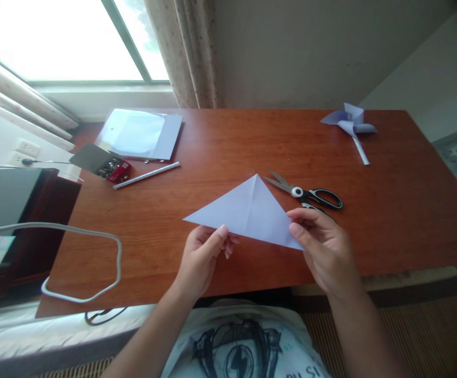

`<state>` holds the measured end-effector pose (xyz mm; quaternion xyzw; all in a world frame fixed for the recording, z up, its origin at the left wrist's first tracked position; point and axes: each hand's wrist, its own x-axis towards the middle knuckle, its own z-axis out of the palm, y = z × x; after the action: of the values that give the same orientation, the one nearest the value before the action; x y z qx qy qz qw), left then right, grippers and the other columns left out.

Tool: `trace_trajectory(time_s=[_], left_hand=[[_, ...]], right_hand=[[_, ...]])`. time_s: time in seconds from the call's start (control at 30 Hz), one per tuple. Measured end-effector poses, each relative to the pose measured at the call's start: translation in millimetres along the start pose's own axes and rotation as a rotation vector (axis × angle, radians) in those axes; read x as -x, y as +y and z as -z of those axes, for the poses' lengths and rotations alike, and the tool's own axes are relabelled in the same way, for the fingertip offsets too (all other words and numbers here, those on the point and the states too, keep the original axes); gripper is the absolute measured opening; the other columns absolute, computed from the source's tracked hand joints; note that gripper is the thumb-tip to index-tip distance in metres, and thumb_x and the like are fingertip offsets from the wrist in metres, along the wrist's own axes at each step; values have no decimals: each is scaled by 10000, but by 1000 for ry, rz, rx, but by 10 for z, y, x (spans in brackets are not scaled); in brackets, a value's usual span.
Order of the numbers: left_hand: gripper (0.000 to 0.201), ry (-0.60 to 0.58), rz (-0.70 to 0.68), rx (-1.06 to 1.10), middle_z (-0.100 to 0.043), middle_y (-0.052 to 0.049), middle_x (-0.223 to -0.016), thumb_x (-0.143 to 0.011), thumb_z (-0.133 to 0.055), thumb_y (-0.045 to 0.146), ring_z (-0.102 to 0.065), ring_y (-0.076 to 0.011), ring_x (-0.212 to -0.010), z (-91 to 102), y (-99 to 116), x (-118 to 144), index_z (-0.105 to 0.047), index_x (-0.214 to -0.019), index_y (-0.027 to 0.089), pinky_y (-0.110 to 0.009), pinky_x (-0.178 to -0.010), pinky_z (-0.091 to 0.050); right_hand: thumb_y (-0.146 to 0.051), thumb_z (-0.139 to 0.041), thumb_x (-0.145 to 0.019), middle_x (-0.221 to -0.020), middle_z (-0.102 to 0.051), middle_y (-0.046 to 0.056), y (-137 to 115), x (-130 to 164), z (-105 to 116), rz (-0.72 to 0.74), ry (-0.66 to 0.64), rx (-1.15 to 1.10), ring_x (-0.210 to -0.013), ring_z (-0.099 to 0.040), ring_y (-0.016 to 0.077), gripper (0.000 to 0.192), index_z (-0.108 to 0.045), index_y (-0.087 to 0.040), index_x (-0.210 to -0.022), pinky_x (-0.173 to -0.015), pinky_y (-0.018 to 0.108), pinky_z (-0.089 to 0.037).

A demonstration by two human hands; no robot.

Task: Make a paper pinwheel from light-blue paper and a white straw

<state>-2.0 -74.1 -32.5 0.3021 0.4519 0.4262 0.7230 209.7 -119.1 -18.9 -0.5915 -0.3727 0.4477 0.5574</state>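
Note:
A sheet of white paper folded into a triangle [236, 207] is held up over the desk between my hands, its peak pointing away from me. A crease runs from the peak down to the long near edge. My left hand [205, 252] pinches that near edge left of the middle, thumb on top and fingers underneath. At the right corner, my right hand [325, 247] grips the paper between thumb and fingers. Just beyond my right hand lies a pair of scissors [297, 192] with black and white handles, blades apart; my fingers partly hide one handle.
A paper pinwheel [350, 126] on a paper stick lies at the back right of the wooden desk [228, 142]. To the left are a rolled paper stick [147, 176], an open small box [114, 169] of metal bits and a plastic-covered pad [137, 134]. A white cable [118, 257] loops over the left edge.

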Motion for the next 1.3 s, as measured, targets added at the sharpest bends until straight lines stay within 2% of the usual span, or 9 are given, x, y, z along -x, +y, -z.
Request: trace_trajectory(time_s=[0.27,0.4,0.5,0.57,0.77,0.97,1.07,1.2,1.3], left_hand=[[305,16,51,-35,-698,-49,-612,-761,-825,397,-553,-108,-555,39,20,-3,-759,-623,133,-222,-553,-421],[282,94,32,-43,-715,-48,-631,-770,-823,377,-558,-103,-564,20,-5,8,-766,-648,129,-205,-548,-427],[281,117,18,-75,-719,-41,-631,-777,-823,380,-570,-104,-574,-10,-18,19,-766,-667,129,-198,-562,-444],[280,104,22,-88,-722,-36,-640,-787,-817,384,-574,-103,-579,-33,-13,31,-764,-683,130,-195,-574,-454],[295,12,-60,-205,-728,-38,-701,-873,-740,403,-610,-123,-629,-61,73,45,-734,-746,136,-212,-611,-489],[154,-2,-605,-748,-698,-84,-1053,-938,-664,256,-653,-189,-966,-6,100,22,-687,-1060,165,-273,-799,-532],[471,59,-829,-971,-583,-163,-1394,-883,-718,186,-566,-271,-1281,11,95,20,-583,-1334,173,-369,-1001,-518],[639,-115,-833,-1019,-420,-185,-1594,-909,-688,206,-434,-326,-1459,5,137,44,-451,-1502,204,-486,-1178,-402],[627,-229,-757,-967,-450,-163,-1588,-922,-681,243,-455,-323,-1449,0,172,65,-457,-1507,221,-476,-1179,-413]], right_hand=[[-347,-677,-951,-991,-750,38,7,-31,-12,70,2,154,-881,-706,213,152,-733,-286,-1078,-737,326,-584],[-189,-646,-948,-1153,-713,96,-99,14,-44,507,108,616,-1113,-667,284,238,-687,-262,-1171,-974,471,-546],[-108,-700,-894,-1148,-734,112,-165,58,-122,821,-28,884,-1146,-656,302,337,-660,-224,-1209,-1034,519,-511],[-123,-716,-895,-1201,-738,134,-167,68,-194,878,-145,964,-1200,-640,324,331,-659,-179,-1216,-1043,530,-502],[-26,-658,-910,-1092,-792,88,-94,33,-300,855,-218,974,-1069,-698,286,244,-708,-148,-1115,-956,462,-549],[-30,-628,-924,-1008,-790,78,-162,53,-334,698,-180,816,-932,-720,212,218,-724,-155,-1074,-884,360,-570],[-59,-624,-930,-946,-789,54,-241,47,-360,566,-190,670,-882,-728,172,172,-729,-169,-1010,-842,292,-563],[-107,-660,-916,-908,-786,14,-348,13,-356,408,-240,519,-851,-733,153,128,-725,-206,-965,-776,239,-566],[-136,-675,-915,-904,-779,-6,-400,-9,-343,334,-289,444,-831,-725,147,115,-725,-229,-960,-744,225,-563]])
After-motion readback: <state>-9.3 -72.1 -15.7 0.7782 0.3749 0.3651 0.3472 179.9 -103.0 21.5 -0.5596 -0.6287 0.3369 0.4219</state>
